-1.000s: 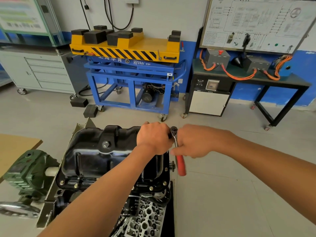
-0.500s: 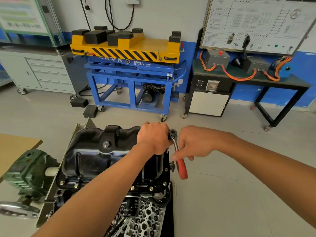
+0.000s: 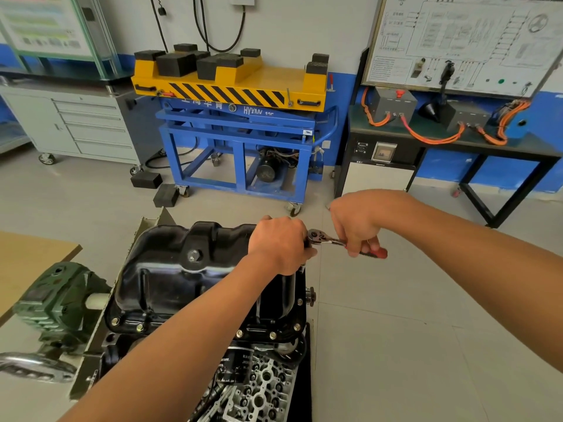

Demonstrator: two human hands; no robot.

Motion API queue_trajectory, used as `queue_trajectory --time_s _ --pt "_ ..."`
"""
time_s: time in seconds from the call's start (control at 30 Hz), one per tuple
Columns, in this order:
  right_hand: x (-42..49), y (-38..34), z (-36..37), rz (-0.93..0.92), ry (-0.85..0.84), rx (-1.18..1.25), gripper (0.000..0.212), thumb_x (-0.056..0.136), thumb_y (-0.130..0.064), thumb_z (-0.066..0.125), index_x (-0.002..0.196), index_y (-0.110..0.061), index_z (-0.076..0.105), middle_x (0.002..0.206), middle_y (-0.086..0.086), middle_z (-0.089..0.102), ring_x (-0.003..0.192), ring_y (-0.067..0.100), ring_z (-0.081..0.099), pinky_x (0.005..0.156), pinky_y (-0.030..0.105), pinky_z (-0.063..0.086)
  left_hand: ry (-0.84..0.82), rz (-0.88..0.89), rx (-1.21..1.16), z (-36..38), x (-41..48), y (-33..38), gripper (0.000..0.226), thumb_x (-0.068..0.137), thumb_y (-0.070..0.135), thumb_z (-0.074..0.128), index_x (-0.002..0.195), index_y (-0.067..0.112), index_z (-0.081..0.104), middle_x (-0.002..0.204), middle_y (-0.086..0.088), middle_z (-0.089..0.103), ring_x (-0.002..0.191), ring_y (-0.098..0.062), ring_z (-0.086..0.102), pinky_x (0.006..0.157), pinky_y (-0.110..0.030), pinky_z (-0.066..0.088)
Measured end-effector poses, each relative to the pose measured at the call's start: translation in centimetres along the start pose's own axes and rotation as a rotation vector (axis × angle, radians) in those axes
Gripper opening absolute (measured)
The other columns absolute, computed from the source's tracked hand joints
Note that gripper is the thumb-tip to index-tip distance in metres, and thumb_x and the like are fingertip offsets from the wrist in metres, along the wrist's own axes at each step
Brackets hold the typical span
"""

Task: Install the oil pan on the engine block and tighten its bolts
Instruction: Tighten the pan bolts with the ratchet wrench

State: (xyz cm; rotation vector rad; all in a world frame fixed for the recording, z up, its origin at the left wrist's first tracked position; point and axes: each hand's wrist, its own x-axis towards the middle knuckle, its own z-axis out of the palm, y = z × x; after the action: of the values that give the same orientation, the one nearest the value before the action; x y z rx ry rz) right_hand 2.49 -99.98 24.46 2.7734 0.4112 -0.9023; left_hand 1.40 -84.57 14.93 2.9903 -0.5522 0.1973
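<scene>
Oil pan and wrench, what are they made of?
The oil pan looks like pressed metal with glossy black paint: light glints along its smooth bulges. The wrench has a bare, shiny head and shaft, so likely steel. Its red handle looks duller, probably plastic or rubber; the picture leaves that open.

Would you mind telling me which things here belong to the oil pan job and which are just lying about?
Job in hand: black oil pan, its flange bolts, red-handled ratchet, left hand at the ratchet's head, right hand gripping its handle.
Lying about: yellow-topped blue lift cart, black rubber blocks on the floor, grey drawer cabinet, wiring trainer bench.
</scene>
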Motion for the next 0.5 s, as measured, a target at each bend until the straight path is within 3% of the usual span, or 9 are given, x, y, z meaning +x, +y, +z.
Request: queue_trajectory --time_s 0.07,0.17,0.23,0.27,0.37,0.5 --pt "0.3 -0.7 -0.2 0.058 0.179 -0.206 0.014 0.083 -0.014 0.078 0.075 -0.011 0.066 0.062 0.002 0.066 0.051 0.016 0.063 0.059 0.034 0.058 -0.007 -0.003 0.007 0.1 0.1 0.0 0.038 0.091 0.058 0.056 0.069 0.027 0.05 0.067 0.006 0.053 0.072 -0.02 0.056 0.088 -0.037 0.038" --pt "1.1 -1.4 0.1 0.045 0.578 -0.401 0.041 0.089 -0.003 0.063 0.065 -0.018 0.033 0.068 0.002 0.039 0.054 0.018 0.039 0.05 0.033 0.035 -0.011 -0.008 0.007 0.2 0.2 -0.1 0.042 0.091 0.057 0.056 0.064 0.027 0.043 0.063 0.007 0.049 0.069 -0.02 0.054 0.086 -0.036 0.038" --pt "1.8 -1.5 0.7 -0.026 0.725 -0.378 0.028 0.088 0.002 0.057 0.073 -0.018 0.045 0.076 0.004 0.044 0.061 0.022 0.046 0.053 0.034 0.034 -0.008 -0.009 0.004 0.3 0.2 -0.1 0.043 0.091 0.057 0.056 0.063 0.027 0.044 0.062 0.007 0.048 0.068 -0.02 0.053 0.088 -0.037 0.039" --pt "2.2 -1.3 1.3 -0.068 0.763 -0.371 0.019 0.088 0.003 0.056 0.086 -0.016 0.055 0.087 0.004 0.05 0.07 0.025 0.053 0.054 0.035 0.036 -0.005 -0.008 0.005 0.3 0.3 -0.1 0.044 0.091 0.057 0.056 0.062 0.027 0.044 0.062 0.007 0.047 0.068 -0.02 0.052 0.088 -0.038 0.039" --pt "2.9 -0.4 3.8 -0.143 0.802 -0.364 0.037 0.09 -0.007 0.06 0.125 -0.016 0.054 0.116 0.004 0.05 0.096 0.024 0.055 0.055 0.034 0.039 0.01 0.003 0.022 0.5 0.2 -0.1 0.045 0.092 0.058 0.054 0.062 0.027 0.043 0.061 0.008 0.045 0.069 -0.02 0.052 0.09 -0.038 0.039" --pt "2.6 1.2 5.6 -0.107 0.79 -0.237 0.038 0.096 -0.027 0.056 0.133 -0.018 0.052 0.122 0.002 0.052 0.108 0.022 0.052 0.063 0.033 0.042 0.042 0.01 0.044 0.8 0.1 0.0 0.037 0.092 0.056 0.051 0.069 0.027 0.05 0.061 0.008 0.043 0.067 -0.021 0.052 0.084 -0.036 0.038"
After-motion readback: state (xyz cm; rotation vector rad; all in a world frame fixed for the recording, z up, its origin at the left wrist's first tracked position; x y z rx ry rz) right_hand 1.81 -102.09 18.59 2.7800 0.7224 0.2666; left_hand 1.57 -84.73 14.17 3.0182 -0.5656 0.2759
